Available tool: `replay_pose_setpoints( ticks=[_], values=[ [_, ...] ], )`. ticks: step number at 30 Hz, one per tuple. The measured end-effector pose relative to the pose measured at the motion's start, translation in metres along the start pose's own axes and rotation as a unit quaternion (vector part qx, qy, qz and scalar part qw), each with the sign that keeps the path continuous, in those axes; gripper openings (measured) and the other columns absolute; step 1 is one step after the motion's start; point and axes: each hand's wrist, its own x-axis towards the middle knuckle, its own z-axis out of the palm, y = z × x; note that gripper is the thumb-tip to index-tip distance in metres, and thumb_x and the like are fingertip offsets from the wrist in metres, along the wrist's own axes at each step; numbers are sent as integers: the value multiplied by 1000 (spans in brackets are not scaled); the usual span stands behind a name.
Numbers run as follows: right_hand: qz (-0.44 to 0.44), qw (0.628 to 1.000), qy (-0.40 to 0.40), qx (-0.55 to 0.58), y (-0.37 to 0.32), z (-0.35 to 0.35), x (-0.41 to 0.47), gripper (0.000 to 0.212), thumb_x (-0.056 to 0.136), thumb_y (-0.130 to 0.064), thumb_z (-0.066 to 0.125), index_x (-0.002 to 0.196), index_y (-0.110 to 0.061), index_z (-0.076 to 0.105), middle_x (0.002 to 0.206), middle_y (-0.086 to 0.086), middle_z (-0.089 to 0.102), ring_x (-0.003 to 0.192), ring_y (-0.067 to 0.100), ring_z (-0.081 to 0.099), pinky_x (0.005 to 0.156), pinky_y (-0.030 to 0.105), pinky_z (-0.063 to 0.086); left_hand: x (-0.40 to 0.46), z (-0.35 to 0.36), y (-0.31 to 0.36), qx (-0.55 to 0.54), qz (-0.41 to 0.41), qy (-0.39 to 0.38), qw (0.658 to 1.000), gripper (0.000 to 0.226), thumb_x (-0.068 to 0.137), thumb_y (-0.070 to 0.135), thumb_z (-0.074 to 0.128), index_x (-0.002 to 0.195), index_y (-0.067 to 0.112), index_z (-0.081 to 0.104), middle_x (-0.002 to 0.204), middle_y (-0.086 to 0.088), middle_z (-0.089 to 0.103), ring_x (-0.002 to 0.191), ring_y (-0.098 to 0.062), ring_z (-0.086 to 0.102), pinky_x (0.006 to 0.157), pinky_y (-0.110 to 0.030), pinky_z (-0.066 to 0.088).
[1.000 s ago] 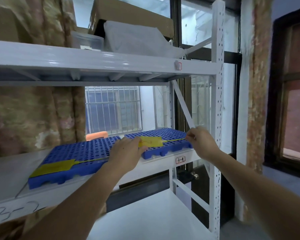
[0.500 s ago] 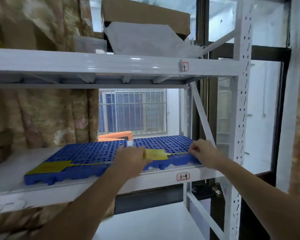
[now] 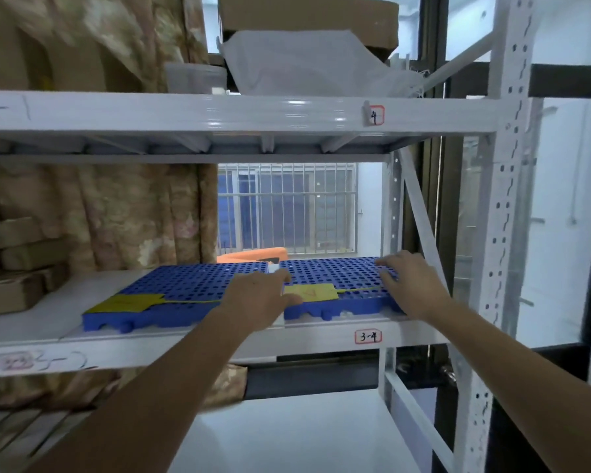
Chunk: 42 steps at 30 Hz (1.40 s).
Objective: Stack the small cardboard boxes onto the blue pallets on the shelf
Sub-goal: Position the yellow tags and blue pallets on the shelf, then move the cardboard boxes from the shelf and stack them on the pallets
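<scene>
My left hand [image 3: 258, 295] and right hand [image 3: 408, 283] press flat-fingered on the perforated blue plastic pallet [image 3: 335, 285]; small brown cardboard boxes [image 3: 12, 264] lie toward nine o'clock, nearer my left.

Top shelf, far right: large brown cardboard carton [image 3: 307, 18] with white plastic sheeting [image 3: 307, 66] bunched before it; clear lidded plastic tub [image 3: 195, 78] just left. Patterned tan curtain [image 3: 116, 213] hangs behind, left. Barred window [image 3: 287, 213] far centre. Orange object [image 3: 253, 256] beneath it, partly hidden.
</scene>
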Motion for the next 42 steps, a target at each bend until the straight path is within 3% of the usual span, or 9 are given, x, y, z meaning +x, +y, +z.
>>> replay_pose_setpoints(
  ticks=[2, 5, 10, 14, 18, 24, 32, 40, 42],
  values=[
    [-46, 999, 12, 14, -22, -7, 4, 36, 105, -28, 48, 138, -19, 60, 135, 9, 60, 123, 28, 51, 101, 42, 43, -7, -6, -15, -20, -15, 0, 1000, 52, 99, 67, 42, 133, 29, 52, 97, 1, 68, 87, -20, 61, 75, -34, 44],
    [-117, 992, -34, 45, -75, -6, 8, 43, 107, -31, 44, 147, -17, 50, 148, 9, 51, 135, 28, 43, 112, 40, 34, -26, -10, -52, -65, -58, 15, 996, 58, 98, 66, 45, 140, 27, 55, 128, 2, 66, 115, -20, 61, 94, -38, 49],
    [-220, 962, -161, 8, -186, 24, 7, 70, 105, -53, 36, 161, -13, 20, 168, 7, 19, 153, 24, 16, 122, 38, 14, -85, -18, -114, -68, -137, 11, 988, 78, 95, 75, 34, 158, 29, 35, 165, 6, 34, 146, -18, 38, 115, -37, 36],
    [-300, 926, -227, -39, -278, 44, -5, 81, 103, -61, 28, 161, -8, 9, 170, 7, 4, 156, 25, 5, 123, 35, 7, -153, -25, -164, -55, -205, 12, 977, 78, 90, 81, 33, 153, 35, 42, 154, 6, 49, 135, -19, 50, 107, -35, 43],
    [-341, 902, -264, 3, -363, 75, -17, 84, 100, -68, 30, 161, -11, 19, 169, 6, 12, 155, 25, 11, 123, 39, 12, -229, -40, -221, -48, -282, -11, 958, 73, 94, 75, 39, 154, 35, 41, 163, 6, 37, 149, -17, 34, 119, -35, 24],
    [-327, 892, -301, 85, -488, 119, -41, 85, 97, -71, 35, 162, -22, 12, 170, -1, 5, 156, 19, 3, 123, 40, 12, -322, -75, -312, 3, -314, -52, 948, 67, 100, 70, 30, 157, 35, 35, 167, 4, 28, 153, -21, 25, 124, -41, 21],
    [-313, 891, -288, 156, -626, 156, -65, 79, 95, -70, 39, 160, -27, 23, 168, -2, 16, 153, 18, 19, 123, 35, 15, -394, -85, -437, -19, -387, -22, 922, 85, 87, 82, 31, 143, 21, 49, 136, -10, 63, 124, -31, 57, 102, -44, 46],
    [-335, 886, -275, 164, -723, 189, -44, 85, 87, -75, 36, 158, -29, 29, 166, -4, 26, 148, 19, 30, 120, 46, 27, -406, -79, -541, -66, -395, 13, 916, 93, 73, 90, 31, 146, 34, 47, 141, 0, 62, 117, -26, 64, 100, -47, 53],
    [-355, 880, -273, 159, -747, 200, -31, 77, 95, -67, 40, 158, -23, 29, 165, 0, 27, 148, 22, 30, 120, 46, 28, -403, -80, -560, -57, -403, 13, 913, 88, 80, 81, 39, 152, 30, 42, 151, -1, 54, 129, -28, 57, 108, -46, 47]
  ],
)
